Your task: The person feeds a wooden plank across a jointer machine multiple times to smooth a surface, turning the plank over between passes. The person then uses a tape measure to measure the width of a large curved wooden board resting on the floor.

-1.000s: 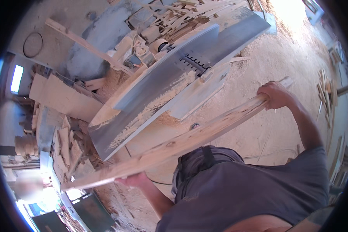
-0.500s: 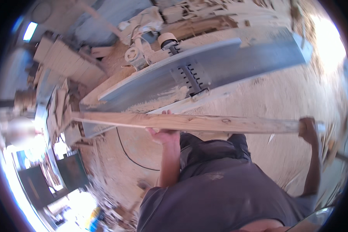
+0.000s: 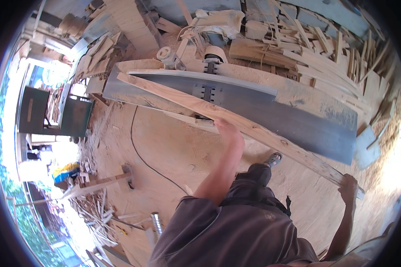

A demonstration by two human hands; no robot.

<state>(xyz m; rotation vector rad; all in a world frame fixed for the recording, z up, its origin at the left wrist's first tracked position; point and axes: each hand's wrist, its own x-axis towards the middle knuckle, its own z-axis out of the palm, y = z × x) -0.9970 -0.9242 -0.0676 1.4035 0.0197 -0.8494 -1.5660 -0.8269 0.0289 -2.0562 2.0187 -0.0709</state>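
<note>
A long wooden board (image 3: 262,132) slants across the middle, its far left end over the steel bed of a jointer (image 3: 307,135) and its near right end out past the bed's front edge. My left hand (image 3: 227,127) grips the board's near edge around mid-length, its fingers partly hidden. Wrapped round the right end is my right hand (image 3: 348,188), closed, with a short stub of board showing beyond it. The jointer's slotted cutter opening (image 3: 207,93) lies just behind the board, in front of the raised fence (image 3: 249,86).
Scrap wood (image 3: 338,66) is heaped behind the jointer at the right. A black cable (image 3: 143,155) curves over the sawdust-covered floor at the left. Green cabinets (image 3: 33,109) stand far left, near wood offcuts (image 3: 95,213). A shovel blade (image 3: 366,147) leans by the bed's right end.
The board has swung from nearly level to a slant, its left end now over the jointer bed. Both hands keep their hold; the right has come lower. The view has turned too.
</note>
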